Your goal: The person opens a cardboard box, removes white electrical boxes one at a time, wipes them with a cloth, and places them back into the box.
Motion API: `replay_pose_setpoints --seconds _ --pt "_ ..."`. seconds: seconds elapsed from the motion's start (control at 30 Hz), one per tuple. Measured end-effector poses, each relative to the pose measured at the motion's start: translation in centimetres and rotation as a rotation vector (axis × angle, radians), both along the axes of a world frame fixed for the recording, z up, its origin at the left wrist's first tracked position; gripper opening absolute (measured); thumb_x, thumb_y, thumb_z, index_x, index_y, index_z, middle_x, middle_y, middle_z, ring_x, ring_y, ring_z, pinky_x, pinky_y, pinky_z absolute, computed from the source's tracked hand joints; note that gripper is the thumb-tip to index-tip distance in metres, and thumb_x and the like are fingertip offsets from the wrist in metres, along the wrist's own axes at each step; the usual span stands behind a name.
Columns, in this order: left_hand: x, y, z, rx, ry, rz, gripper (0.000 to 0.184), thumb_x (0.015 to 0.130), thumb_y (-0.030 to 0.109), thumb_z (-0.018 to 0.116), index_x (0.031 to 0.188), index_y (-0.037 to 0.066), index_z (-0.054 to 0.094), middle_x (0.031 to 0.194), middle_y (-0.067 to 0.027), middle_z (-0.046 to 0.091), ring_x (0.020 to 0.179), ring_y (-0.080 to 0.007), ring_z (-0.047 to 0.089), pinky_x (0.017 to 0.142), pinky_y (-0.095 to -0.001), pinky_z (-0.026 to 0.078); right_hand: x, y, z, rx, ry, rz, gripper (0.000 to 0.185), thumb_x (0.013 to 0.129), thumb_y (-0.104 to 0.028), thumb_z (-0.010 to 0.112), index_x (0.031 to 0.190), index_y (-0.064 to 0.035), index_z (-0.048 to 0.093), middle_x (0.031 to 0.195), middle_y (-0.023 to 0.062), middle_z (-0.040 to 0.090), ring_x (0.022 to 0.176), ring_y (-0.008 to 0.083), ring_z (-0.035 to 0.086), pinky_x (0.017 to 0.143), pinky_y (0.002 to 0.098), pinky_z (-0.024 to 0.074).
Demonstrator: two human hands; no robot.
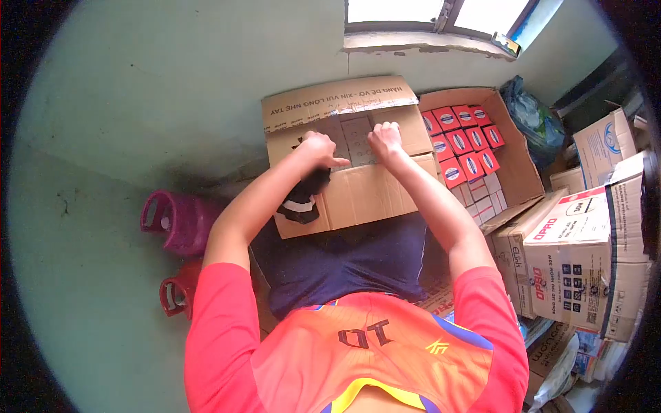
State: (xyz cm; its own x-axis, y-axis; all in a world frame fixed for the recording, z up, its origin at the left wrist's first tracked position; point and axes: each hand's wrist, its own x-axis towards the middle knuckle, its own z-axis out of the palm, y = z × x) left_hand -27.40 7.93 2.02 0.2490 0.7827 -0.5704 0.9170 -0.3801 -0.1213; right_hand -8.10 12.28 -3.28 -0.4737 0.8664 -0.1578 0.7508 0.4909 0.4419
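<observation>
A large cardboard box (372, 199) stands before me, with its printed far flap (337, 100) raised. Through the gap between the flaps, grey-brown packed contents (356, 138) show. On the left side of this gap is my left hand (319, 149), its fingers bent over the left flap and its thumb pointing inward. My right hand (385, 142) has its fingers curled at the edge of the right flap (413, 131). Beneath my left forearm lies a black item with a white band (300, 206); its kind is unclear, and part of it is blurred.
To the right, an open carton (513, 138) holds several red boxes (460, 142). More stacked cartons (568, 255) and a plastic bag (533, 124) stand beyond it. A purple gas cylinder (182, 221) and a red cylinder (180, 289) are by the left wall, and a window (441, 20) is above.
</observation>
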Motion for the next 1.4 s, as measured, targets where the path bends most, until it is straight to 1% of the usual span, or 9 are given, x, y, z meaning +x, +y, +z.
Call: replay_pose_setpoints --seconds 0.03,0.33,0.47,0.8,0.83,0.93,1.17,1.3,1.4 --pt "0.1 0.0 0.1 0.010 0.027 0.000 0.073 0.092 0.078 0.048 0.122 0.017 0.076 0.119 -0.0149 0.074 0.115 -0.0301 0.070 0.096 -0.0448 0.055 0.6 0.5 0.1 -0.022 0.001 0.047 0.022 0.094 -0.028 0.067 0.112 -0.0175 0.075 0.108 0.0063 0.072 0.102 0.0260 0.070 0.072 0.0488 0.0529" --pt "-4.5 -3.0 1.7 0.345 -0.247 -0.012 0.045 0.085 0.053 0.066 0.099 0.010 0.071 0.092 -0.0178 0.074 0.093 -0.0376 0.073 0.080 -0.0505 0.058 0.9 -0.4 0.1 0.171 0.153 0.136 0.011 0.092 -0.020 0.064 0.099 -0.0149 0.070 0.089 0.0098 0.073 0.075 0.0266 0.075 0.047 0.0426 0.0548" --pt "-7.2 -4.3 4.4 0.421 -0.425 0.099 0.034 0.082 0.043 0.066 0.091 0.010 0.066 0.084 -0.0172 0.073 0.084 -0.0402 0.072 0.074 -0.0535 0.056 3.6 -0.5 4.9 0.188 0.397 0.152 0.012 0.081 -0.005 0.070 0.093 -0.0075 0.073 0.086 0.0137 0.074 0.078 0.0307 0.076 0.059 0.0437 0.0605" --pt "-14.9 -8.4 6.1 0.556 -0.870 0.392 0.026 0.078 0.029 0.066 0.093 0.008 0.063 0.084 -0.0165 0.069 0.084 -0.0396 0.069 0.075 -0.0470 0.053 8.5 -0.7 10.3 0.275 0.489 -0.002 0.009 0.088 -0.008 0.063 0.096 -0.0044 0.066 0.095 0.0166 0.070 0.084 0.0347 0.075 0.069 0.0444 0.0622" --pt "-15.3 -9.0 6.1 0.579 -0.901 0.390 0.019 0.082 0.019 0.063 0.092 0.004 0.059 0.081 -0.0131 0.063 0.076 -0.0282 0.066 0.074 -0.0376 0.051 8.8 -0.5 10.6 0.258 0.499 -0.026 0.009 0.089 -0.010 0.063 0.097 -0.0056 0.066 0.099 0.0161 0.067 0.085 0.0354 0.074 0.071 0.0452 0.0620" --pt "-17.5 -9.5 5.3 0.632 -0.936 0.424 0.020 0.081 0.020 0.063 0.093 0.005 0.061 0.084 -0.0159 0.067 0.082 -0.0381 0.068 0.075 -0.0423 0.052 9.1 0.1 10.8 0.249 0.531 -0.056 0.010 0.090 -0.012 0.062 0.098 -0.0064 0.066 0.101 0.0156 0.067 0.087 0.0362 0.074 0.073 0.0462 0.0617" --pt "-20.1 -10.7 4.6 0.620 -0.951 0.412 0.020 0.086 0.016 0.063 0.100 0.002 0.064 0.098 -0.0137 0.072 0.099 -0.0343 0.070 0.091 -0.0391 0.052 11.2 2.1 11.1 0.145 0.591 -0.195 0.028 0.098 -0.026 0.055 0.117 -0.0119 0.069 0.115 0.0166 0.068 0.098 0.0395 0.072 0.088 0.0517 0.0578" --pt "-22.8 -12.1 3.0 0.594 -0.983 0.514 0.031 0.087 0.018 0.065 0.114 0.004 0.066 0.114 -0.0149 0.072 0.116 -0.0317 0.067 0.101 -0.0376 0.049 15.1 4.2 9.6 0.157 0.664 -0.329 0.033 0.101 -0.029 0.048 0.126 -0.0189 0.067 0.117 0.0177 0.068 0.106 0.0423 0.069 0.092 0.0542 0.0557" --pt "-23.8 -13.5 1.9 0.611 -0.988 0.594 0.039 0.089 0.020 0.067 0.126 0.007 0.066 0.123 -0.0153 0.071 0.123 -0.0314 0.065 0.105 -0.0374 0.047 15.8 3.7 9.8 0.166 0.660 -0.370 0.034 0.102 -0.030 0.047 0.126 -0.0149 0.066 0.120 0.0195 0.065 0.111 0.0423 0.066 0.092 0.0555 0.0546"
